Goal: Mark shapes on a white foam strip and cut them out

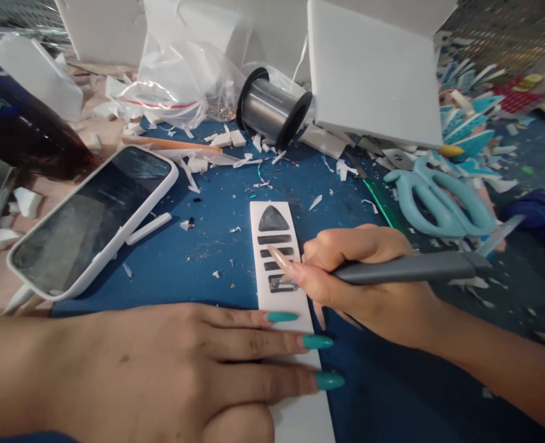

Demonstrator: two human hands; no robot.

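My left hand lies flat with fingers stretched across a long white strip, pressing it against the blue work mat. Dark shapes show on the strip's far end: a rounded triangle and several bars below it. In a pinch grip, my right hand holds a slim grey pen-like tool, its back end pointing right. The thumb and fingers are over the lower dark bars. Its working tip is mostly covered by my fingers, so I cannot tell its exact kind.
A phone and a dark drink bottle are at left. Behind stand a wire spool, plastic bags and a white foam board. Blue-handled scissors and a green tool lie right. White scraps litter the blue mat.
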